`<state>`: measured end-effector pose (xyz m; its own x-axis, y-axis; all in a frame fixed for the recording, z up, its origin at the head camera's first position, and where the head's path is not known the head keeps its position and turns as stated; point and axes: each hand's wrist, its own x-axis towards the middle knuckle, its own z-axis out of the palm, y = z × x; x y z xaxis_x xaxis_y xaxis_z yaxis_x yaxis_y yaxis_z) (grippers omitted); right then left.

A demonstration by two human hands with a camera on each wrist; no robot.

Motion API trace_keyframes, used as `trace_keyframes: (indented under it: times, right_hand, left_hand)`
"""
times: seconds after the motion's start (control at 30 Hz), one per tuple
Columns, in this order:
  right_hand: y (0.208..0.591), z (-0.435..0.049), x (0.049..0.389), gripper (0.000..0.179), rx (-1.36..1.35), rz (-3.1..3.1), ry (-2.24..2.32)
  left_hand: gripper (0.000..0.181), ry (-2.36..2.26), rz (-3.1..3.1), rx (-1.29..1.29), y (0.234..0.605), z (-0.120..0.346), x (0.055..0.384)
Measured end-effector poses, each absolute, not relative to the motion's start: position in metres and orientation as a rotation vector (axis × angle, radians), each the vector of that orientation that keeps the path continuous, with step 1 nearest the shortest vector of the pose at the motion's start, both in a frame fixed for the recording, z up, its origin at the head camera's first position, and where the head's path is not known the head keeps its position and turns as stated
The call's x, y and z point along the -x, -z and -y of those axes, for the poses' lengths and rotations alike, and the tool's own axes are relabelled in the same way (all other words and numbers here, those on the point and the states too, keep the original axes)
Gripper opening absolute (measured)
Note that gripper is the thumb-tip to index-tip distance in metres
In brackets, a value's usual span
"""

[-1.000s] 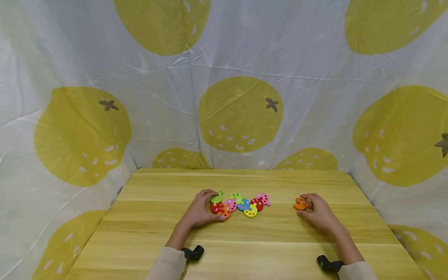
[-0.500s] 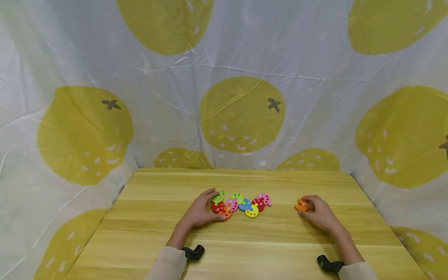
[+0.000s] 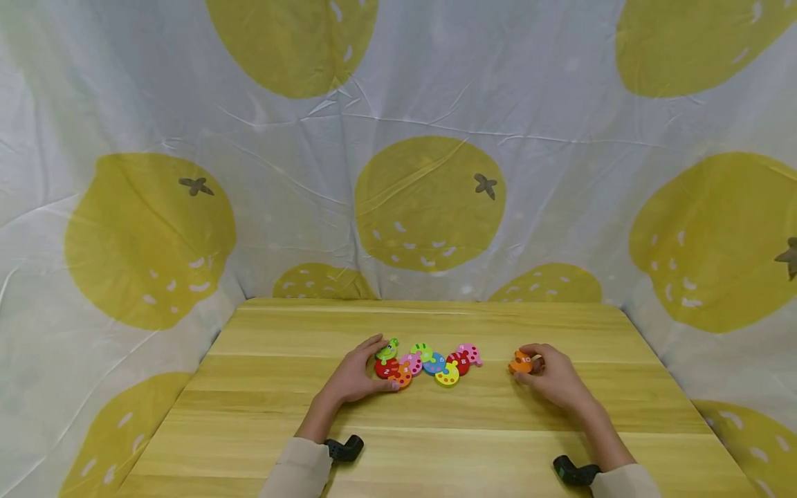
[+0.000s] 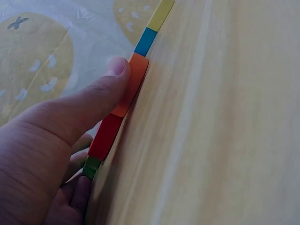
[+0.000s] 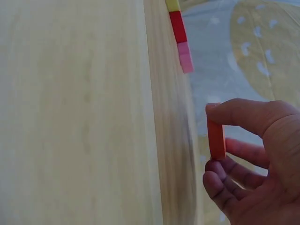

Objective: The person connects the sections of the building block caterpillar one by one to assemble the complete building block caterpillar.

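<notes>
A caterpillar puzzle (image 3: 434, 364) of joined, numbered pieces in several colours lies on the table. My left hand (image 3: 353, 373) holds its left end. In the left wrist view the thumb presses the edge of an orange piece (image 4: 133, 84), and fingertips touch the green head piece (image 4: 92, 165) on the other side. To the right of the pink end piece (image 3: 468, 354), and apart from it, my right hand (image 3: 556, 377) pinches a loose orange puzzle piece (image 3: 520, 362). The right wrist view shows this piece (image 5: 216, 139) edge-on between thumb and fingers, above the tabletop.
The wooden table (image 3: 436, 449) has its far edge against a hanging curtain (image 3: 548, 221) printed with yellow fruit. Black wrist cameras (image 3: 345, 449) sit by both sleeves.
My right hand has moved left with the orange puzzle piece, nearer to the pink end, and the piece has turned somewhat. My left hand stays on the puzzle's left end.
</notes>
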<state>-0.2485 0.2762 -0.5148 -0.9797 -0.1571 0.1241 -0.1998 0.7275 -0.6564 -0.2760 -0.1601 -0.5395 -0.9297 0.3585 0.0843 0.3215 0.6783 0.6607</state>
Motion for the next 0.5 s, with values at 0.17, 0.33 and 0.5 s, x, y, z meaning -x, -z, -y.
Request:
trace_keyframes:
  times: [0.17, 0.33, 0.5]
  right_hand:
    - [0.515, -0.263, 0.25, 0.052, -0.313, 2.852, -1.132]
    - [0.514, -0.247, 0.253, 0.053, -0.335, 2.837, -1.153]
    - [0.514, -0.232, 0.256, 0.052, -0.341, 2.83, -1.184]
  left_hand:
    - [0.098, -1.104, -2.827, -0.565, 0.539, 0.16, 0.275]
    - [0.099, -1.105, -2.823, -0.558, 0.538, 0.16, 0.275]
    - [0.099, -1.112, -2.817, -0.556, 0.537, 0.16, 0.275]
